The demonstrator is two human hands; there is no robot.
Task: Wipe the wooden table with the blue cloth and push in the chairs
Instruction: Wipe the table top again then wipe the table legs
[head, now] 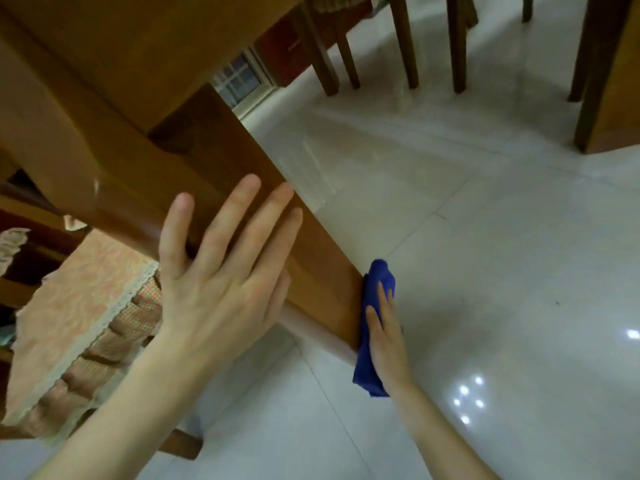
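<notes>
I look from low down at the underside of the wooden table point(114, 57) and at one of its thick legs point(304, 251), which runs down to the floor. My left hand point(221, 278) lies flat on the near face of that leg with straight, spread fingers. My right hand point(386, 336) presses the blue cloth point(372, 358) against the leg's right face, close to its foot, fingers straight. A chair point(86, 306) with a pink, lace-edged seat cover stands at the lower left, partly under the table.
White glossy floor tiles point(502, 237) fill the right and lower part of the view. Several dark wooden chair legs point(405, 39) stand at the top, and another wooden leg point(602, 81) stands at the top right.
</notes>
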